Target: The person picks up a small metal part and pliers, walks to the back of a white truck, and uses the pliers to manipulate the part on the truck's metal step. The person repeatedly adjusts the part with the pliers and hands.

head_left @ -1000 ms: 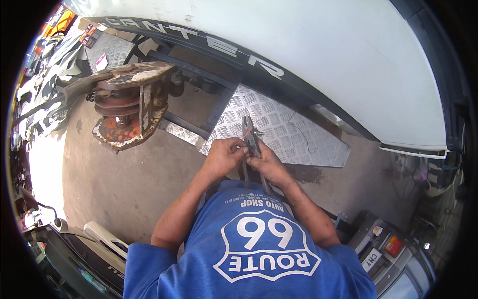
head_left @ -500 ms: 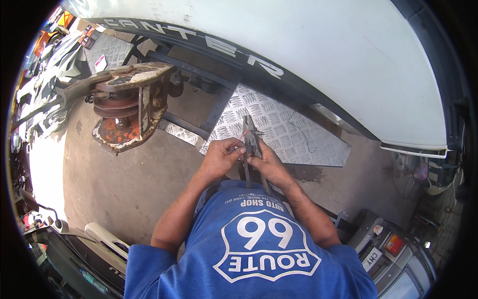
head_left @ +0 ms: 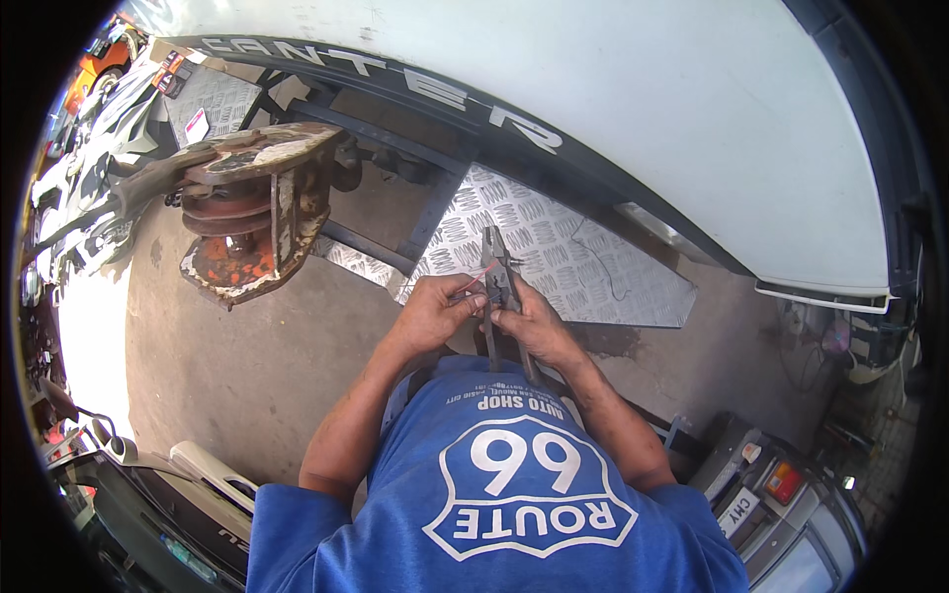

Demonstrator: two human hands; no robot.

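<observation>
Just ahead of my body, my right hand (head_left: 537, 321) is closed round a pair of dark metal pliers (head_left: 493, 243). Their jaws point away from me and the handles run back toward my shirt. My left hand (head_left: 438, 314) pinches a thin red wire (head_left: 480, 276) between thumb and fingers, close against the left side of the pliers. The wire's end reaches the pliers; whether the jaws grip it is too small to tell. Beyond both hands lies a silvery tread-plate panel (head_left: 563, 262), with a thin dark wire (head_left: 599, 259) resting on it.
A white vehicle panel (head_left: 643, 89) with a dark lower band spans the far side. At left stands a rusty metal pulley assembly (head_left: 242, 212). Dark frame rails (head_left: 371, 133) lie behind it. Vehicle parts with a red-orange tail lamp (head_left: 784, 482) are at near right.
Both hands keep nearly the same place and grip. The view has shifted very slightly; nothing was taken hold of or let go.
</observation>
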